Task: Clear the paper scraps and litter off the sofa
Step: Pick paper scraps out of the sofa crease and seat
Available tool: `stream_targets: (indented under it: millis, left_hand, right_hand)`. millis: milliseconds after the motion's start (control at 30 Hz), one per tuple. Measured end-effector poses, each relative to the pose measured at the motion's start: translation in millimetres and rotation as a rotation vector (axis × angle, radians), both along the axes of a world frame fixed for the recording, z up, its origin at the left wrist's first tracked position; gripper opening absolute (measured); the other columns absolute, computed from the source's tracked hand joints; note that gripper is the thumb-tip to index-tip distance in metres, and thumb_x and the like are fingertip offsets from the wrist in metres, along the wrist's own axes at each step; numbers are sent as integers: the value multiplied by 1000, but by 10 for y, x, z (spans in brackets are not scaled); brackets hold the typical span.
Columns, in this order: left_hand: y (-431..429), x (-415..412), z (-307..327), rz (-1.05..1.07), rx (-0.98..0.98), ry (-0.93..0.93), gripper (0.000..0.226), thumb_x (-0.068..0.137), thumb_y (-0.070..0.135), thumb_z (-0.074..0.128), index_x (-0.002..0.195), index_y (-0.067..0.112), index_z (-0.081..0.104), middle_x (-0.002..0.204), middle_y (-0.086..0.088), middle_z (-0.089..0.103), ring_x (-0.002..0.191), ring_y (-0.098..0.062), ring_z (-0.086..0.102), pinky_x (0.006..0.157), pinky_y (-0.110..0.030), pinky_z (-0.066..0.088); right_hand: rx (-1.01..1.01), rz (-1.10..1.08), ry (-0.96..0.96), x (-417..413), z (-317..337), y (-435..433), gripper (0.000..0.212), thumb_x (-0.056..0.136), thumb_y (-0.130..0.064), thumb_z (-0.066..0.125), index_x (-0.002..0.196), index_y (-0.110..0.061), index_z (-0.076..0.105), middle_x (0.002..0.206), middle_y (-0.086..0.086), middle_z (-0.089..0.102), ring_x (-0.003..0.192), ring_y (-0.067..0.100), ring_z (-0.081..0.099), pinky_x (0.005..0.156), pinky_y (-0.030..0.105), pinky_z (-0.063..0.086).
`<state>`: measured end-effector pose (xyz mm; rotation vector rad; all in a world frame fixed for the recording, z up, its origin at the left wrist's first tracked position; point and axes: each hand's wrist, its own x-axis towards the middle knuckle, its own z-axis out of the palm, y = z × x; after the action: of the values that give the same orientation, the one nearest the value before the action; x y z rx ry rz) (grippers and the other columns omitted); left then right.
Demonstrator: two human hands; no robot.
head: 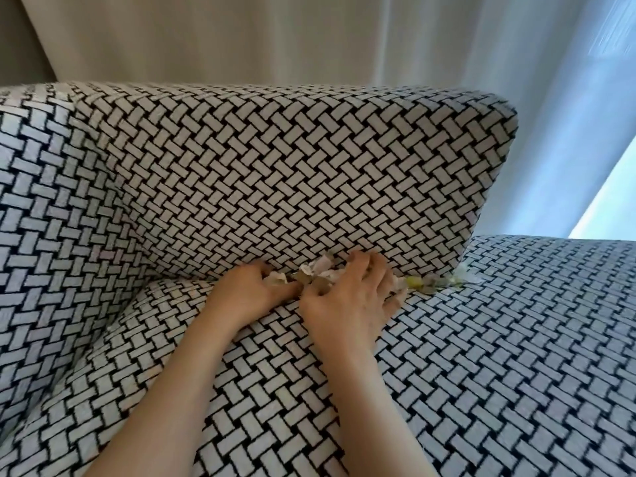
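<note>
Hands meet low in the crease where the sofa point(499, 356) seat runs under its back cushion point(292, 173). The paper scraps point(318, 271) sit bunched right in that crease, caught between the two hands. The left hand point(253, 289) is on their left edge, fingers curled in toward the cushion and thumb stretched along the seat, pinching a pale crumpled bit. The right hand point(347, 299) comes over them from the other side with fingers bent and spread like a claw, knuckles up, fingertips pushed against the foot of the cushion, clutching the heap under its palm.

More litter point(432, 282) trails off just past the right hand's little finger, tucked along the same seam: a small yellow piece point(413, 282), some dull greyish flakes, and a white shred point(464, 271) at the cushion's corner, none of it touched by either hand.

The scraps look thin, torn and wrinkled, mostly off-white and tan. The sofa cover is a stretchy knit printed with white bricks in a basket weave on black, puckered where the hands press. The cushion is plump with rounded corners. Behind it hangs a cream curtain point(223, 39) in soft vertical folds, with a sheer panel point(557, 139) letting bluish daylight through.
</note>
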<state>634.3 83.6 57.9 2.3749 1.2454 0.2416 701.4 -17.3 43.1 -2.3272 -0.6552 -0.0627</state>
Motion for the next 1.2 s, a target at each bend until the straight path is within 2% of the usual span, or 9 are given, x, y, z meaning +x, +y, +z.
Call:
stream_targets:
  millis: [133, 233, 400, 600, 733, 833, 967, 1067, 1200]
  left_hand:
    - [12, -2, -57, -42, -46, -53, 37, 86, 44, 53, 108, 14, 50, 100, -2, 59, 87, -19, 53, 64, -27, 39]
    - [64, 10, -131, -66, 26, -107, 25, 94, 30, 46, 105, 9, 53, 105, -9, 59, 90, -23, 55, 69, -28, 41]
    - [-4, 26, -105, -113, 85, -158, 24, 98, 21, 40, 113, 9, 56, 107, -12, 61, 87, -21, 52, 69, -26, 38]
    - [-100, 97, -89, -235, -42, -218, 25, 98, 22, 37, 116, 19, 54, 104, -7, 63, 89, -23, 56, 70, -31, 43]
    - [-113, 97, -62, -217, -70, -298, 22, 98, 24, 40, 109, 17, 58, 100, -6, 64, 90, -22, 57, 76, -32, 45]
    - [-127, 113, -49, -235, -96, -352, 20, 98, 22, 40, 95, 18, 59, 90, -2, 62, 77, -14, 53, 65, -24, 41]
    - [-143, 116, -7, -230, -152, -489, 22, 98, 17, 40, 101, 23, 61, 89, 4, 61, 78, -11, 52, 65, -17, 37]
    - [-153, 121, 8, -198, -194, -538, 26, 96, 7, 39, 96, 25, 58, 87, 3, 61, 76, -11, 55, 66, -18, 40]
    - [-150, 150, 95, -83, -439, -718, 38, 90, -11, 35, 90, 21, 55, 80, -1, 60, 74, -17, 61, 73, -22, 47]
  right_hand:
    - [47, -20, -18, -7, -17, 21, 53, 83, -33, 48, 131, -17, 32, 141, 1, 31, 137, 21, 21, 114, 51, -3]
    - [57, 5, -18, 31, 2, -40, 50, 83, -30, 52, 128, -19, 33, 135, -2, 37, 133, 19, 28, 115, 49, -1]
    - [-46, 135, -49, 175, 35, -235, 58, 81, -43, 54, 131, -24, 31, 136, -3, 38, 133, 21, 31, 114, 50, -2]
    - [-312, 298, -234, 213, 18, -64, 61, 84, -58, 43, 137, -35, 27, 145, 1, 31, 132, 31, 28, 103, 57, 20]
    - [-380, 391, -426, 308, 35, -10, 44, 94, -48, 37, 133, -28, 37, 136, 2, 40, 127, 28, 34, 96, 46, 33]
    - [-365, 516, -552, 416, 48, 35, 36, 98, -37, 36, 129, -20, 43, 128, 3, 49, 117, 25, 46, 85, 36, 42]
    - [-220, 618, -580, 498, 42, 6, 27, 99, -26, 38, 122, -14, 47, 119, 0, 52, 97, 23, 58, 65, 28, 36]
    - [-18, 577, -459, 536, 39, -54, 19, 97, -25, 44, 109, -14, 54, 105, -3, 55, 85, 20, 59, 64, 26, 39]
    - [303, 524, 24, 610, 148, -118, 21, 94, -29, 49, 84, -13, 56, 69, -7, 55, 58, 7, 47, 49, 11, 35]
